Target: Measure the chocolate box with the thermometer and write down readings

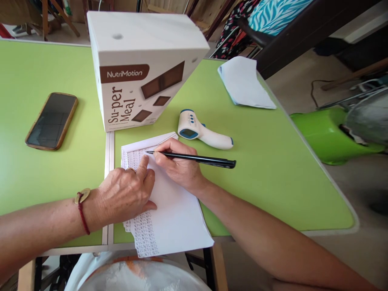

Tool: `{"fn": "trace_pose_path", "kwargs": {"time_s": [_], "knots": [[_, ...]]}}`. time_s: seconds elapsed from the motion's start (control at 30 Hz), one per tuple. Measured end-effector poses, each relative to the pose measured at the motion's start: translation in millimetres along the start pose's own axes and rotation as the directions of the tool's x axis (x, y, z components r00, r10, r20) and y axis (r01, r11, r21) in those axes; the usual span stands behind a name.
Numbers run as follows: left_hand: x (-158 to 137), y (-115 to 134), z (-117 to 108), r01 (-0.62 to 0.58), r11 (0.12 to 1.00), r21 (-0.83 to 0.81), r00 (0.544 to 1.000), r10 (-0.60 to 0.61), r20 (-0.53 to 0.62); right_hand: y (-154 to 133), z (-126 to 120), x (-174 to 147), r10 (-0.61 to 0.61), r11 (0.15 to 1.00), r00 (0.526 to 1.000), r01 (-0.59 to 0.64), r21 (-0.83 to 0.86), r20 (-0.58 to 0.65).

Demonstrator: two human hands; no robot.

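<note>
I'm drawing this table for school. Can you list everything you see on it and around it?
cereal-style box: 1, white and brown, "NutriMotion Su-per Meal", standing at table middle.
phone: 1, dark screen, tan case, left.
infrared thermometer: 1, white and blue, lying beside the box.
printed sheets: 1 stack, white, near edge, under the hands.
folded paper: 1 pile, white, far right corner.
table: green.
fan base: 1, green, on floor right.
pen: 1, black, in right hand.
left hand: pressing the sheets; red bracelet.
right hand: writing.
</note>
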State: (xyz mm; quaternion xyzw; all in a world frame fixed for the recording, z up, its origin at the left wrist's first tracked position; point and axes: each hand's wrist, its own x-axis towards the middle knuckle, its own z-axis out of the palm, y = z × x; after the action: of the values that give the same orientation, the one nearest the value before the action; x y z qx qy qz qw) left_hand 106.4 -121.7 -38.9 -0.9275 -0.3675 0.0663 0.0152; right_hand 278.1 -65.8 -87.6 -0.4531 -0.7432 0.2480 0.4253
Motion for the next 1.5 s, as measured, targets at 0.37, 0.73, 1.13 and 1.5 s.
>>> {"fn": "trace_pose_path", "kwargs": {"time_s": [0.37, 0.73, 1.13, 1.5], "knots": [[-0.6, 1.3, 0.4, -0.001, 1.000, 0.021, 1.000, 0.001, -0.003, 0.1, -1.0, 0.5, -0.019, 1.000, 1.000, 0.019, -0.015, 0.003], [-1.0, 0.6, 0.5, -0.001, 1.000, 0.023, 1.000, 0.001, -0.004, 1.9, -0.4, 0.1, -0.022, 1.000, 1.000, 0.022, 0.011, -0.007], [0.0, 0.1, 0.0, 0.003, 1.000, 0.008, 1.000, -0.003, -0.011, 3.1, -0.7, 0.1, -0.007, 1.000, 0.999, 0.007, -0.004, -0.044], [-0.6, 0.6, 1.4, -0.003, 1.000, 0.015, 1.000, 0.003, -0.029, 1.7, -0.2, 0.9, -0.062, 0.997, 0.998, 0.061, -0.037, -0.032]]}}
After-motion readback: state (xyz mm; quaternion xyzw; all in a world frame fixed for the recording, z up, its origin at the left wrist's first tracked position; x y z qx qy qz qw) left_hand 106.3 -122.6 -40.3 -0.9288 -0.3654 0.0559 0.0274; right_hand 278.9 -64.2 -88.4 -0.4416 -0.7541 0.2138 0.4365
